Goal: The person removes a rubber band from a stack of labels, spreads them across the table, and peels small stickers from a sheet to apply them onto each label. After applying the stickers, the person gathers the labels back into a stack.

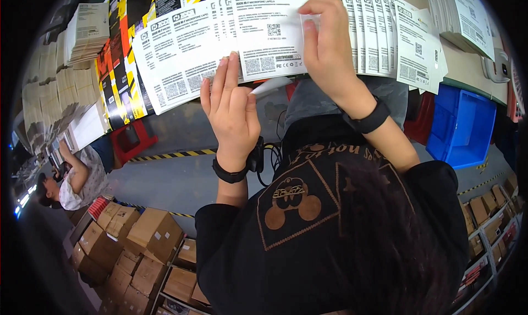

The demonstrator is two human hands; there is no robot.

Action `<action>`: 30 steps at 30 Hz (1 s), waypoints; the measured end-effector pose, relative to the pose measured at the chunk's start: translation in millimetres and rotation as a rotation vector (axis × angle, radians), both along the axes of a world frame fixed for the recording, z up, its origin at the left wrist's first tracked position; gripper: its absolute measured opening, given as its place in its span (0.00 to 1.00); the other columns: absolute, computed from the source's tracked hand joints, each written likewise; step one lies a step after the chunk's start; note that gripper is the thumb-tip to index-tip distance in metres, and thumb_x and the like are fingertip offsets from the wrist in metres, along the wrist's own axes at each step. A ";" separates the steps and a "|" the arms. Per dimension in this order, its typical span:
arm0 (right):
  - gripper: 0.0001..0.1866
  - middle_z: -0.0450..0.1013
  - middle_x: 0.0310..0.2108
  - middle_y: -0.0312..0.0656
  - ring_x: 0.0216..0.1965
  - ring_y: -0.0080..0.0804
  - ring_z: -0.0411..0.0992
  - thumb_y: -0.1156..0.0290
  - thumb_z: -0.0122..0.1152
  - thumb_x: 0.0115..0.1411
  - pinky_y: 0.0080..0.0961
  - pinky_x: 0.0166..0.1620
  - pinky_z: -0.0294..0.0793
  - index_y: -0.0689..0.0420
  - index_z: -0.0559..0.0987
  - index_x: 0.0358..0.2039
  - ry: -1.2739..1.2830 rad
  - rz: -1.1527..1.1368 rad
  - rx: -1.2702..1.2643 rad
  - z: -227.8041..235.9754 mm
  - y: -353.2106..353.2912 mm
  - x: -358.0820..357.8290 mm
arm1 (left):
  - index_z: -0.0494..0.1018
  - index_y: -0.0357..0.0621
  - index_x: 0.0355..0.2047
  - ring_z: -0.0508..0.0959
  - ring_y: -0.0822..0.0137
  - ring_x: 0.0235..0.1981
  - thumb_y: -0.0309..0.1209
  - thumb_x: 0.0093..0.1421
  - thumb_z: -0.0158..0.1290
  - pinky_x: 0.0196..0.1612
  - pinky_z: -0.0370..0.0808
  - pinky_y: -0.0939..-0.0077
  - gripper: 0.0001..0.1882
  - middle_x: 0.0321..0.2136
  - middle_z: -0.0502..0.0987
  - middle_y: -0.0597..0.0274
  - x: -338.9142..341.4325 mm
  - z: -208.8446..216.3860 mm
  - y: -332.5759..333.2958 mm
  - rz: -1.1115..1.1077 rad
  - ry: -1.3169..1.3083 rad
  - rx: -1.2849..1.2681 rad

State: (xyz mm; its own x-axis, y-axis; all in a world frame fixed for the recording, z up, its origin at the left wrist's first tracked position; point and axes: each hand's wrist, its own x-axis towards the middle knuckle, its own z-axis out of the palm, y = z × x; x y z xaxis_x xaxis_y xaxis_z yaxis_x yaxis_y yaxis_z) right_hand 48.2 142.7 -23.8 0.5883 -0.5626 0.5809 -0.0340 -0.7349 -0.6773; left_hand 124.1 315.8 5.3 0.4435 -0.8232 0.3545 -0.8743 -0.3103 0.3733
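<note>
Overlapping white printed sheets with black text and square codes lie fanned along the table edge, a left batch (181,56) and a right batch (415,48). My left hand (234,114) has its fingers stretched out, the tips resting on the lower edge of the left batch. My right hand (330,51) is closed, thumb and forefinger pinching the right edge of a printed sheet (269,37) in the middle. Below that sheet a pale paper corner (272,85) sticks out over the table edge. Each wrist wears a black band.
Stacks of white printed sheets stand at far left (91,32) and far right (465,18). Yellow and black printed packaging (118,89) lies under the left sheets. A blue bin (462,125) and red stool (135,142) are below the table. Cardboard boxes (154,232) fill shelves; another person (82,175) sits left.
</note>
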 end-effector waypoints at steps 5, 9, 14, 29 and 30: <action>0.28 0.61 0.54 0.46 0.56 0.39 0.58 0.65 0.56 0.54 0.42 0.60 0.49 0.55 0.61 0.54 0.215 0.318 -0.069 28.0 29.3 -0.7 | 0.63 0.43 0.21 0.62 0.61 0.57 0.26 0.55 0.45 0.60 0.46 0.63 0.06 0.53 0.67 0.55 1.4 -7.7 0.6 0.015 -0.002 -0.020; 0.32 0.60 0.56 0.44 0.60 0.37 0.54 0.57 0.54 0.55 0.44 0.62 0.41 0.53 0.58 0.58 0.477 0.306 -0.136 36.0 27.3 -15.7 | 0.63 0.43 0.22 0.62 0.61 0.57 0.26 0.55 0.45 0.60 0.46 0.62 0.06 0.52 0.67 0.55 0.8 -3.7 -2.4 0.008 -0.012 0.012; 0.32 0.62 0.54 0.46 0.59 0.40 0.56 0.55 0.54 0.54 0.44 0.62 0.41 0.55 0.59 0.57 0.662 0.159 -0.175 45.1 6.8 -52.2 | 0.63 0.43 0.21 0.62 0.61 0.57 0.26 0.56 0.45 0.60 0.46 0.62 0.07 0.53 0.67 0.55 0.6 0.6 -0.1 0.021 -0.012 0.012; 0.13 0.74 0.30 0.37 0.31 0.19 0.70 0.74 0.63 0.49 0.15 0.36 0.68 0.62 0.75 0.35 0.349 0.582 0.814 65.3 2.6 -49.4 | 0.70 0.37 0.30 0.64 0.52 0.55 0.25 0.56 0.44 0.57 0.54 0.58 0.06 0.47 0.71 0.51 -11.7 31.8 -24.1 -0.040 0.581 -0.442; 0.11 0.74 0.28 0.36 0.29 0.18 0.70 0.74 0.63 0.49 0.14 0.34 0.68 0.63 0.76 0.33 0.388 0.572 0.739 66.2 2.9 -49.4 | 0.70 0.37 0.30 0.64 0.52 0.55 0.25 0.56 0.44 0.57 0.54 0.58 0.06 0.47 0.71 0.51 -14.0 34.2 -28.6 -0.039 0.579 -0.445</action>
State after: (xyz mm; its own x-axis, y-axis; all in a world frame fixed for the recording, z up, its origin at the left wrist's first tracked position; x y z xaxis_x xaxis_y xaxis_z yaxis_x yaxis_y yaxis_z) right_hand -1.1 145.6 42.4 0.9564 -0.2786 -0.0876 -0.1227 -0.1113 -0.9862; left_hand 110.1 287.2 39.5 0.6346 -0.6751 0.3763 -0.5057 0.0055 0.8627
